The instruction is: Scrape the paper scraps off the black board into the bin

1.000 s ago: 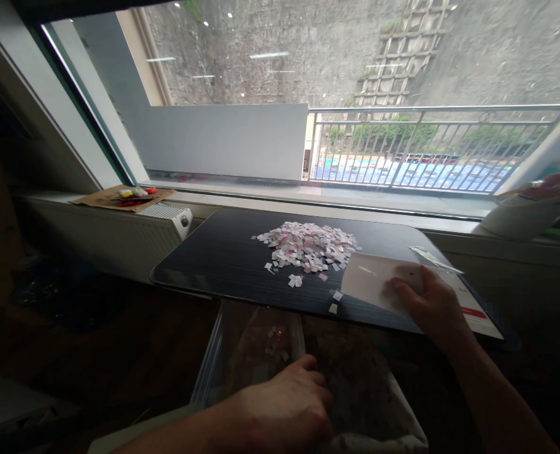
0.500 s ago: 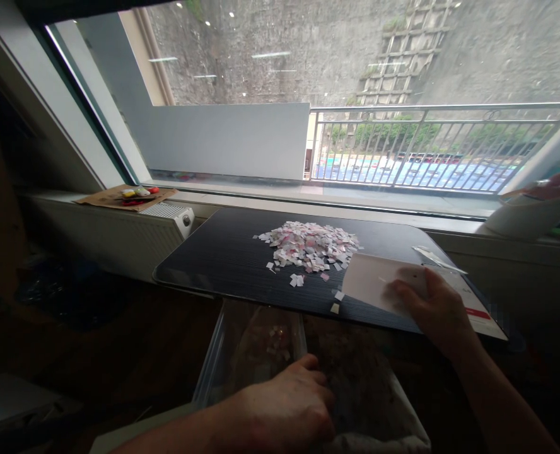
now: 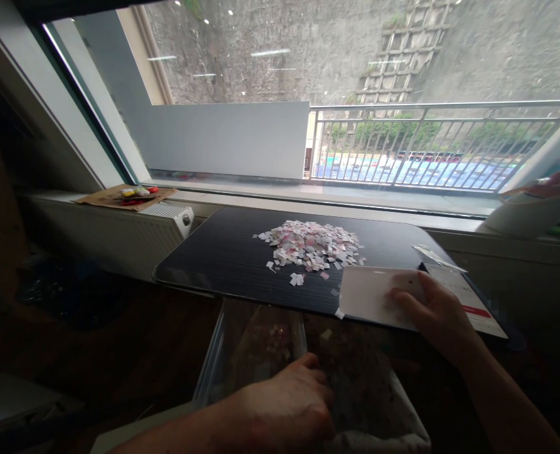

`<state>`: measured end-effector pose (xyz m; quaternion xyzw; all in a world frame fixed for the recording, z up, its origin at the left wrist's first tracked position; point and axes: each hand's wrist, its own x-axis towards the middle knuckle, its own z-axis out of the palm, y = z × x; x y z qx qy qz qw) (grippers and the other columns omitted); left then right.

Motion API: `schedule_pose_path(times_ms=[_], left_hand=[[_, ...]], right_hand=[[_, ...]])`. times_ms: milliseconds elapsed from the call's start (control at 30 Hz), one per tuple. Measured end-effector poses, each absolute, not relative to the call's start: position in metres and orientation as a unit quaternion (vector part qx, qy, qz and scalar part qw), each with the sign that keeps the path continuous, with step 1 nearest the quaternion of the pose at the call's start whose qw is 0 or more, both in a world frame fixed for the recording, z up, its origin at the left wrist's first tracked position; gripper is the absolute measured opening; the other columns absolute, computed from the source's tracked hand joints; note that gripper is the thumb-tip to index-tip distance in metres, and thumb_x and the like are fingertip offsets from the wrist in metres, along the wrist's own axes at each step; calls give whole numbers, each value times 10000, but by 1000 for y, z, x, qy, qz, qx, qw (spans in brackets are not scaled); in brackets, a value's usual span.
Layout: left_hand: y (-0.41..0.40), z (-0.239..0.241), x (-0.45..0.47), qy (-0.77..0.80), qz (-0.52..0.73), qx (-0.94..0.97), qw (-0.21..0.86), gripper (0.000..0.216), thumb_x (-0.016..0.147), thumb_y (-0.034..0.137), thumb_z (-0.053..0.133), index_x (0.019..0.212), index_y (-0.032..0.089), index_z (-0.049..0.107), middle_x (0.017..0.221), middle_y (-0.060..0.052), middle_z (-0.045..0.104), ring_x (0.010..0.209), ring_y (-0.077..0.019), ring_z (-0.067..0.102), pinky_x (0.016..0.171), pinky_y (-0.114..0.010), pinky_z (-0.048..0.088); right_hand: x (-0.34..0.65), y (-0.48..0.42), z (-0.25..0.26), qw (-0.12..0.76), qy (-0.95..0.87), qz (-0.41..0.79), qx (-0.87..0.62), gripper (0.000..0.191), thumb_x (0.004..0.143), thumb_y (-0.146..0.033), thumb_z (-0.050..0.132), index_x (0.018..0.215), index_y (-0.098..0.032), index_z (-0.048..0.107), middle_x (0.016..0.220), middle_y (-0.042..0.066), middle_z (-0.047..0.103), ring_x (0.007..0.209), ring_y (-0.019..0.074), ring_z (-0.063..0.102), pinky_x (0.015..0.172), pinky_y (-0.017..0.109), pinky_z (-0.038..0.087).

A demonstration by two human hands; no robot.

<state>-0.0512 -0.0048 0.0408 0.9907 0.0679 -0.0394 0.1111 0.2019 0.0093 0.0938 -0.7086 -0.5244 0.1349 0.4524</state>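
Observation:
My right hand (image 3: 434, 312) grips a thin white plastic scraper (image 3: 372, 293), held near the table's front edge. A small paper scrap (image 3: 339, 313) lies at the scraper's lower left corner, right on the edge. Beyond the scraper, a heap of small white and pink paper squares (image 3: 311, 243) rests on the dark table (image 3: 214, 252). Below the table, my left hand (image 3: 289, 397) is closed on the side wall of a clear plastic bin (image 3: 210, 359). A few scraps (image 3: 277, 340) show inside that bin. The left fingertips are partly hidden.
A printed white sheet with a red stripe (image 3: 476, 309) and a white strip (image 3: 436, 257) lie at the table's right end. Brown cardboard with small tools (image 3: 135, 194) sits over the radiator (image 3: 166, 233). A window ledge (image 3: 261, 198) runs behind the table.
My right hand has drawn the scraper toward me, down to the table's front edge. One scrap has dropped off the edge and another has shifted to it. My left hand stays put.

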Motion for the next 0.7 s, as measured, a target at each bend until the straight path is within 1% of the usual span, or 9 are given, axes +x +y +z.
schedule_pose_path(times_ms=[100,233,300,400,500,600,700], left_hand=[[-5,43,-51,71,-50,990,109,136,823,201,672,690,208,645,755,1,630,772,-185,526,872,-395,329],[-6,44,-51,73,-48,990,108,138,801,196,690,670,205,646,736,0,616,741,-181,503,866,-400,332],[-6,43,-51,75,-43,990,107,130,794,199,694,671,203,650,736,-1,614,752,-185,503,878,-406,335],[-6,40,-52,81,-41,990,111,127,813,195,678,688,205,657,762,0,620,784,-187,514,923,-405,335],[-7,37,-52,83,-38,990,104,147,835,163,653,698,214,664,786,7,623,800,-182,523,1000,-418,310],[-9,34,-48,74,-34,992,95,166,836,149,668,686,220,670,778,12,629,795,-189,522,1039,-456,292],[-11,34,-38,57,-38,993,100,158,840,178,692,687,217,680,743,15,637,776,-199,531,996,-470,336]], right_hand=[[205,11,92,454,-518,130,-713,223,722,-438,603,814,-237,635,683,6,662,600,201,606,554,312,481],[211,12,87,446,-527,150,-708,247,665,-459,622,775,-239,637,637,1,650,556,195,591,499,305,464],[213,12,86,455,-521,145,-708,255,673,-462,627,794,-238,646,648,2,652,562,196,596,494,303,463],[215,14,83,494,-489,91,-713,235,729,-444,620,842,-239,637,716,19,673,631,209,630,558,314,502],[218,19,75,521,-448,56,-724,257,738,-452,642,871,-233,624,762,40,685,681,230,658,621,346,537],[216,22,63,533,-423,86,-728,289,713,-462,686,867,-225,623,747,40,694,677,242,676,623,359,556],[209,21,51,541,-438,140,-704,302,708,-473,696,867,-225,629,711,28,711,650,240,692,590,347,564]])
